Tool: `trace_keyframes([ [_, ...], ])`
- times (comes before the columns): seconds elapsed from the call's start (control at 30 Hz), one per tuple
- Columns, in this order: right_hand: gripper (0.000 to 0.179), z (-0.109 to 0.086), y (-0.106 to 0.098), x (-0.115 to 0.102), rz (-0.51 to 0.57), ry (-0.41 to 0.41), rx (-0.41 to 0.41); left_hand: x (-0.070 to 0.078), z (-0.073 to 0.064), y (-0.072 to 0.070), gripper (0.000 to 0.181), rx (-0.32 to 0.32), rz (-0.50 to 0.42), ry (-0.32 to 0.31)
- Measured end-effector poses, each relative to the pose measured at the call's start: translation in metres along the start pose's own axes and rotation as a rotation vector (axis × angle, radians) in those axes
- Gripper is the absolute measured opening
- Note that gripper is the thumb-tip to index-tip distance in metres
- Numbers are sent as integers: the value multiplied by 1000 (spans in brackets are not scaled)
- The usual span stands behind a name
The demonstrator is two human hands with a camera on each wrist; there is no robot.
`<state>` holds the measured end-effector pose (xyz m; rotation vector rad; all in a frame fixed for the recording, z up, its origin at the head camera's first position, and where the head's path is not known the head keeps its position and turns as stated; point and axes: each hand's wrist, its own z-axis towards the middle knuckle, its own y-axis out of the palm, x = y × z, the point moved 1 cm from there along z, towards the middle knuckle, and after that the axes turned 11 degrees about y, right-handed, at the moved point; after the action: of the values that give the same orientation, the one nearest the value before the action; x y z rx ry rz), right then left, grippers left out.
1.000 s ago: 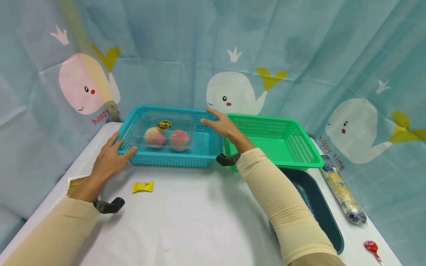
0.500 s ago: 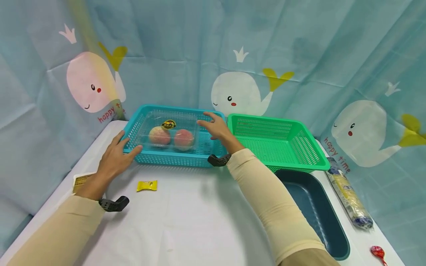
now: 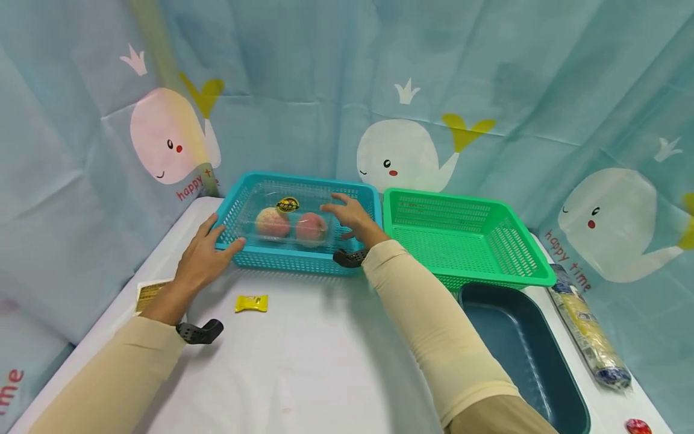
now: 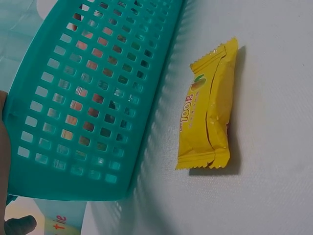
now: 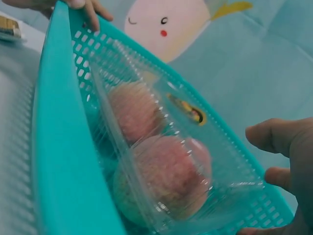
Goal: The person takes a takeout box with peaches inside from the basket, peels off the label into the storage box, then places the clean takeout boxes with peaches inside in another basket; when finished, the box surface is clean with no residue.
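A blue perforated basket [image 3: 271,256] stands at the back of the white table. In it lies a clear plastic box [image 3: 255,208] with a black and yellow sticker, holding two peaches [image 3: 273,222]. My left hand [image 3: 203,256] rests at the basket's front left corner, fingers spread over the rim. My right hand [image 3: 352,218] hovers over the basket's right part, beside the box's right end, fingers apart and thumb out. The right wrist view shows its fingers [image 5: 274,134] near the box with nothing between them. Contact with the box cannot be made out.
A yellow-wrapped candy [image 3: 252,303] lies before the basket. A green basket [image 3: 472,241] adjoins on the right, with a dark blue tray [image 3: 515,343] in front. Further right lie a long plastic-wrapped pack [image 3: 591,334] and a red lollipop [image 3: 638,427]. A flat packet [image 3: 149,294] is beside my left forearm.
My right hand has moved from the basket's right rim inward and down toward the box's right end. My left hand stays at the corner. The whole view has shifted slightly.
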<state>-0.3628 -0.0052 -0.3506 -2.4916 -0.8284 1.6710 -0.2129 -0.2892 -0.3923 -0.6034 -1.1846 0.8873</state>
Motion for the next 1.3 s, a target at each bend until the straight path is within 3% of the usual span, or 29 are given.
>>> trace_keyframes([
  [0.2,68,4,2,3,25,32,-47,4,0,0,85,8,-1,16],
  [0.47,66,5,5,5,31,14,-35,4,-2,1,85,4,-3,8],
  [0.77,63,-2,12,-1,226,-110,26,3,-1,-3,86,-2,-5,9],
  [1.0,58,-10,9,3,321,-138,77,3,0,-2,86,-5,-6,10],
  [1.3,60,-26,-6,5,442,-172,74,2,-1,0,87,-3,-9,12],
])
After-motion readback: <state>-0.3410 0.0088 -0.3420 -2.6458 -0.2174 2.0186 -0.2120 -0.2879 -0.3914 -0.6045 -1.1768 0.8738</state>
